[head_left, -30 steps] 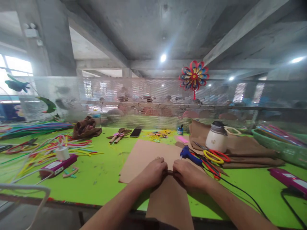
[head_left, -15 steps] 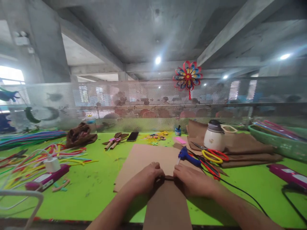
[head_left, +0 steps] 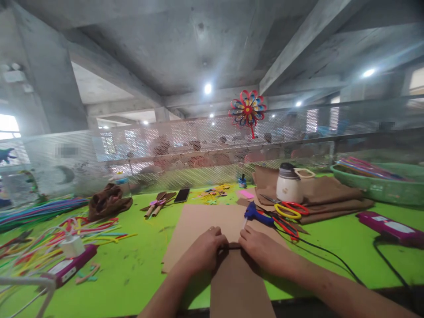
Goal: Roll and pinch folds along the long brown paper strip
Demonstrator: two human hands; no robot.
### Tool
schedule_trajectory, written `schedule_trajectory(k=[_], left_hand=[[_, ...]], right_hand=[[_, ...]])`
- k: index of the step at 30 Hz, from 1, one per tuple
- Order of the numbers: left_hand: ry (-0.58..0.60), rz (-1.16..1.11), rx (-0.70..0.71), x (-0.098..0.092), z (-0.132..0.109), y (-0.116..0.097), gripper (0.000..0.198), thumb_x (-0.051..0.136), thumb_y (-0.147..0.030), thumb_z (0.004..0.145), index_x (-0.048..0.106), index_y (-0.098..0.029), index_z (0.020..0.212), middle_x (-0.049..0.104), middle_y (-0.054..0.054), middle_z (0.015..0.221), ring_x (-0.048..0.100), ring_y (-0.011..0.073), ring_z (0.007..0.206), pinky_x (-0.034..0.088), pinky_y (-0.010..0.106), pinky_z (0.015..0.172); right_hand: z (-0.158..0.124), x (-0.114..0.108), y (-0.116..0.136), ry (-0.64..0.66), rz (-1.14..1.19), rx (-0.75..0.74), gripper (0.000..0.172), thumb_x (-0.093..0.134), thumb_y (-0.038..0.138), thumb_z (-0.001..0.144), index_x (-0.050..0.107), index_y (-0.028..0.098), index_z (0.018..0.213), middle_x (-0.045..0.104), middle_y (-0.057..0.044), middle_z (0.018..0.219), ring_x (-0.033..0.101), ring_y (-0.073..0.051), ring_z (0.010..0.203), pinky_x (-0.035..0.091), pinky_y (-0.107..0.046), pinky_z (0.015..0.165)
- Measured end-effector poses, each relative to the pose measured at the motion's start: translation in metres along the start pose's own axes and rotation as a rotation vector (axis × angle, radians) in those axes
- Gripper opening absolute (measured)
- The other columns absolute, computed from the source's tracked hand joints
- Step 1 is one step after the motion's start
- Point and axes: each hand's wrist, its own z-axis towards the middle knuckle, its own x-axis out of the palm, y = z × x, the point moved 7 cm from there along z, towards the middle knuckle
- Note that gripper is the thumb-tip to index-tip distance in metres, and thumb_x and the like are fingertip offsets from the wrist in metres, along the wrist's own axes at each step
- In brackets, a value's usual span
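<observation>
My left hand (head_left: 210,247) and my right hand (head_left: 260,249) are side by side, fingers closed on the rolled far edge of a brown paper strip (head_left: 240,285). The strip runs from between my hands toward me and past the near table edge. Beneath my hands lies a larger light brown sheet (head_left: 198,221). A blue glue gun (head_left: 260,215) rests just beyond my right hand, its pale tip close to my fingers. Near it are red-handled scissors (head_left: 289,230) and another pair with yellow and red handles (head_left: 288,210).
Left are colourful pipe-cleaner-like strips (head_left: 109,238) and a purple power strip (head_left: 74,267). Farther back sit a phone (head_left: 182,195), brown bundles (head_left: 157,205), a white jug (head_left: 288,185), folded brown material (head_left: 341,198) and a green basket (head_left: 391,190). A black cord (head_left: 334,251) crosses the right.
The camera view has tilted and shifted slightly. Both hands keep their pinch on the rolled edge, with hardly any movement relative to the paper.
</observation>
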Motion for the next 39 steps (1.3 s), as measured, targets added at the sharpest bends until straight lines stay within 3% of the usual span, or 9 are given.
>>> schedule_trajectory(k=[5, 8, 11, 19, 25, 29, 32, 35, 39], left_hand=[[0.223, -0.302, -0.115, -0.010, 0.026, 0.013, 0.044, 0.053, -0.030, 0.075, 0.056, -0.016, 0.117, 0.064, 0.007, 0.096, 0.057, 0.0182, 0.077, 0.043, 0.027, 0.067], [0.187, -0.364, -0.018, -0.021, 0.044, 0.017, 0.036, 0.038, -0.038, 0.086, 0.064, -0.014, 0.098, 0.065, 0.006, 0.092, 0.055, 0.0168, 0.078, 0.041, 0.027, 0.074], [0.214, -0.437, 0.028, -0.018, 0.047, 0.025, 0.041, 0.034, -0.043, 0.089, 0.063, -0.014, 0.083, 0.063, 0.005, 0.083, 0.051, 0.0149, 0.071, 0.041, 0.026, 0.070], [0.257, -0.699, -0.085, -0.002, 0.036, 0.031, 0.034, 0.042, -0.041, 0.085, 0.060, -0.012, 0.085, 0.060, 0.004, 0.082, 0.048, 0.0145, 0.072, 0.039, 0.027, 0.069], [0.220, -0.527, -0.039, -0.006, 0.041, 0.020, 0.035, 0.041, -0.042, 0.086, 0.060, -0.014, 0.095, 0.061, 0.006, 0.096, 0.050, 0.0179, 0.085, 0.038, 0.028, 0.076], [0.210, -0.509, -0.043, -0.010, 0.039, 0.017, 0.034, 0.040, -0.042, 0.088, 0.060, -0.015, 0.095, 0.062, 0.005, 0.096, 0.052, 0.0182, 0.087, 0.039, 0.027, 0.076], [0.199, -0.513, 0.028, -0.011, 0.039, 0.012, 0.032, 0.040, -0.040, 0.089, 0.060, -0.018, 0.100, 0.062, 0.004, 0.101, 0.052, 0.0174, 0.091, 0.039, 0.027, 0.080], [0.184, -0.503, 0.088, -0.011, 0.040, 0.008, 0.033, 0.040, -0.040, 0.090, 0.059, -0.019, 0.108, 0.062, 0.004, 0.107, 0.052, 0.0172, 0.094, 0.038, 0.027, 0.083], [0.197, -0.494, 0.076, -0.008, 0.040, 0.007, 0.037, 0.040, -0.042, 0.090, 0.059, -0.018, 0.111, 0.062, 0.006, 0.107, 0.053, 0.0179, 0.092, 0.039, 0.028, 0.082]], right_hand=[[0.006, -0.021, -0.005, 0.012, 0.021, 0.001, 0.025, 0.050, 0.000, 0.068, 0.055, 0.014, 0.088, 0.054, -0.010, 0.095, 0.047, -0.022, 0.091, 0.039, -0.031, 0.074], [0.019, -0.037, -0.007, -0.087, 0.072, -0.024, 0.030, 0.048, 0.001, 0.072, 0.053, 0.014, 0.100, 0.052, -0.010, 0.102, 0.044, -0.021, 0.095, 0.039, -0.032, 0.080], [0.031, -0.038, -0.010, -0.142, 0.057, -0.006, 0.027, 0.039, -0.004, 0.077, 0.054, 0.013, 0.092, 0.052, -0.010, 0.095, 0.044, -0.020, 0.092, 0.039, -0.032, 0.080], [0.027, -0.029, -0.011, -0.198, 0.112, 0.026, 0.021, 0.040, 0.004, 0.084, 0.058, 0.013, 0.090, 0.054, -0.010, 0.096, 0.043, -0.022, 0.097, 0.039, -0.035, 0.085], [0.022, -0.029, -0.043, -0.365, 0.485, 0.246, 0.035, 0.048, 0.006, 0.077, 0.058, 0.017, 0.109, 0.056, -0.009, 0.107, 0.048, -0.020, 0.102, 0.040, -0.034, 0.088], [0.022, -0.012, -0.060, -0.231, 0.869, 0.387, 0.051, 0.052, 0.009, 0.073, 0.049, 0.017, 0.124, 0.059, -0.009, 0.110, 0.054, -0.019, 0.098, 0.043, -0.030, 0.081], [0.024, -0.005, -0.060, -0.139, 1.047, 0.393, 0.038, 0.055, 0.030, 0.080, 0.056, 0.014, 0.114, 0.063, -0.008, 0.097, 0.057, -0.018, 0.086, 0.044, -0.028, 0.073], [0.023, -0.001, -0.062, -0.147, 1.088, 0.439, 0.037, 0.052, 0.046, 0.081, 0.064, 0.012, 0.086, 0.062, -0.005, 0.079, 0.054, -0.014, 0.069, 0.041, -0.025, 0.060], [0.023, 0.009, -0.062, -0.161, 1.173, 0.491, 0.035, 0.060, 0.045, 0.075, 0.063, 0.011, 0.085, 0.059, -0.002, 0.070, 0.050, -0.012, 0.062, 0.038, -0.024, 0.055]])
